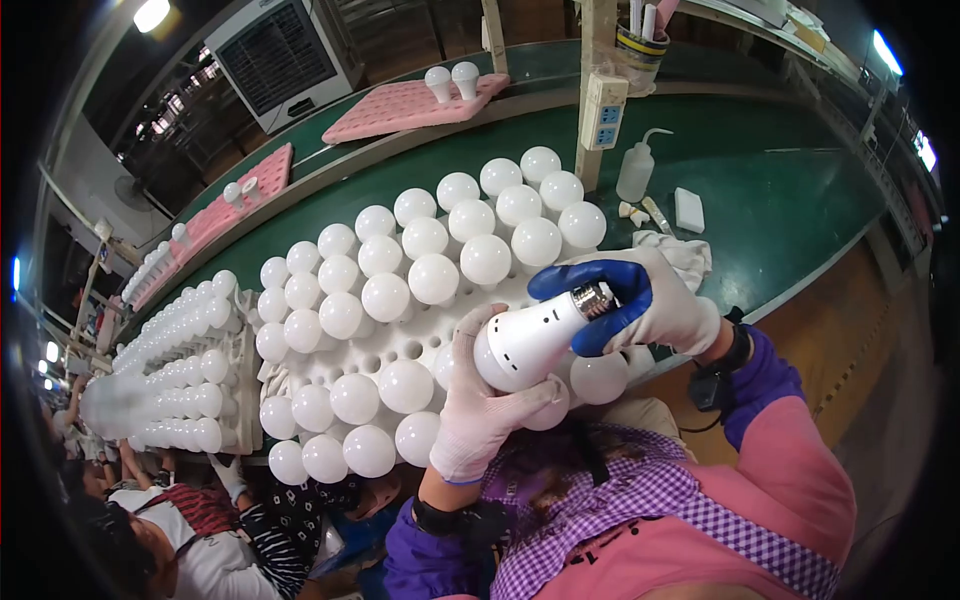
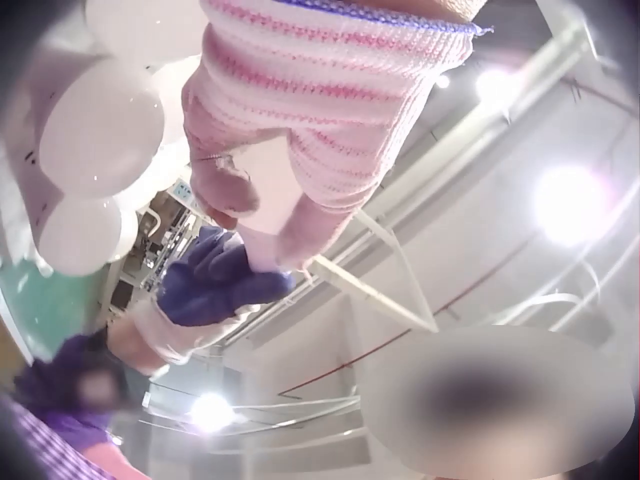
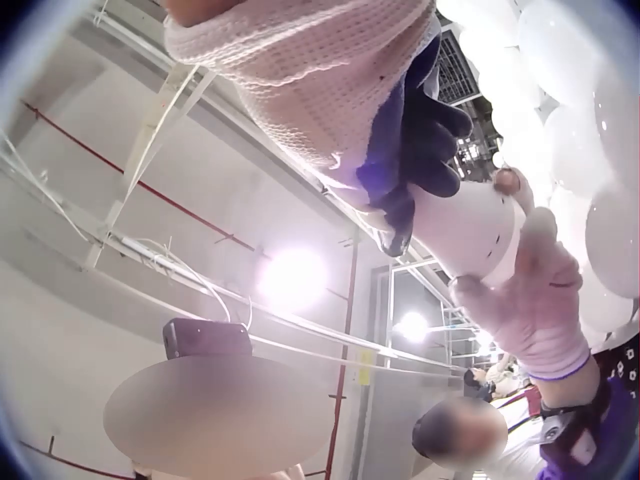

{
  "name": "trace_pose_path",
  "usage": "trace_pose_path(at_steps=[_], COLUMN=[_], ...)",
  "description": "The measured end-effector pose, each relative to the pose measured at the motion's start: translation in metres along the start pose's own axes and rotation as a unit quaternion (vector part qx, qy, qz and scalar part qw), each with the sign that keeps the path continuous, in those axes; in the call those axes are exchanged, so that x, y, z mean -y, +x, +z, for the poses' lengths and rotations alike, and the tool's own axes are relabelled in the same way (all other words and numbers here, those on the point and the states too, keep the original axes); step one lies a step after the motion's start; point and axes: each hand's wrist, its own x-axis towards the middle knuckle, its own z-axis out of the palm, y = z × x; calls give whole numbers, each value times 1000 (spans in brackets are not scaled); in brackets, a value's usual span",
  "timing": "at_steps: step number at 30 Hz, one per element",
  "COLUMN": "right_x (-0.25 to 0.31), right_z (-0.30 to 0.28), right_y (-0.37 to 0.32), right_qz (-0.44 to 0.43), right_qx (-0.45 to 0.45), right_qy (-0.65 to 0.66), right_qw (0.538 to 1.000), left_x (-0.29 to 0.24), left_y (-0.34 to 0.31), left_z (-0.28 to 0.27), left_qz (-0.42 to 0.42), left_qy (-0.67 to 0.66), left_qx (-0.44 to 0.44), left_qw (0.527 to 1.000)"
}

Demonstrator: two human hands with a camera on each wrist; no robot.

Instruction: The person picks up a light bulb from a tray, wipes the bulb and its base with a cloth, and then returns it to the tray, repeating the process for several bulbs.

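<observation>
A white LED light bulb (image 1: 535,335) with a metal screw cap lies slanted between both hands in the head view. My left hand (image 1: 478,415), in a pale knitted glove, grips its rounded end, fingers on one side and thumb on the other. Around the cap end curl the blue-coated fingers of my right hand (image 1: 655,295); the cap shows between thumb and fingers. In the right wrist view, the bulb's body (image 3: 465,230) spans the two gloves. Beneath the hands is a white holed tray (image 1: 425,335) with rows of upright bulbs (image 1: 433,279) on both sides of bare holes.
More filled trays (image 1: 190,370) stand at the left. Pink holed trays (image 1: 400,110) sit behind the rail, one carrying two bulbs. A squeeze bottle (image 1: 635,172), a white block (image 1: 689,210) and a cloth (image 1: 685,258) lie right of a post with sockets (image 1: 604,112). Other people (image 1: 190,540) sit lower left.
</observation>
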Motion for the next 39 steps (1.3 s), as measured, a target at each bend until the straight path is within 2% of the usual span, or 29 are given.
trace_pose_path(at_steps=[2, 4, 6, 7, 8, 10, 14, 17, 20, 22, 25, 28, 30, 31, 35, 37, 39], right_x=[-2, -2, 3, -5, -5, -5, -5, -18, -44, -44, -49, -53, -48, -50, -56, -63, -69], right_z=[4, 8, 11, 10, 9, 5, 3, 0, -7, -6, -8, -9, -11, -7, -7, -6, -6], right_y=[-1, -3, -5, -4, -4, -3, -4, -6, -10, -12, -17, -19, -20, -18, -22, -22, -25], right_qz=[29, 37, 108, 51, 50, 13, 41, 26, -12, -8, -15, -55, -125, -151, -141, -124, -117], right_qx=[-40, -59, -87, -79, -74, -55, -54, -48, -44, -49, -57, -70, -62, -76, -93, -119, -132], right_qy=[14, 5, 71, 44, 43, -6, 49, 94, 55, 78, 65, 36, -142, -95, -105, -28, -27], right_qw=[999, 998, 988, 995, 995, 998, 996, 994, 997, 996, 996, 995, 980, 981, 980, 985, 984], left_x=[2, 9, 13, 13, 11, 5, 3, 7, 7, 10, 8, 10, 7, 5, 7, 8, 7], left_y=[2, 3, 5, 5, 4, 3, -1, -1, -1, 2, 4, 8, 13, 15, 20, 19, 19], left_z=[2, 1, -4, -6, -7, -6, 1, 6, 11, 13, 15, 19, 20, 21, 22, 21, 24], left_qz=[17, 88, 90, 93, 96, 40, 47, 77, 70, 81, 74, 75, 57, 42, 40, 49, 49], left_qy=[51, 116, 117, 121, 120, 45, 20, 4, -22, -21, -1, -34, -26, -21, -18, -99, -95], left_qx=[-20, -37, -28, -22, -26, 1, -14, -47, -47, -75, -65, -87, -112, -133, -134, -87, -87], left_qw=[998, 989, 989, 988, 988, 998, 999, 996, 996, 994, 995, 993, 992, 990, 990, 990, 990])
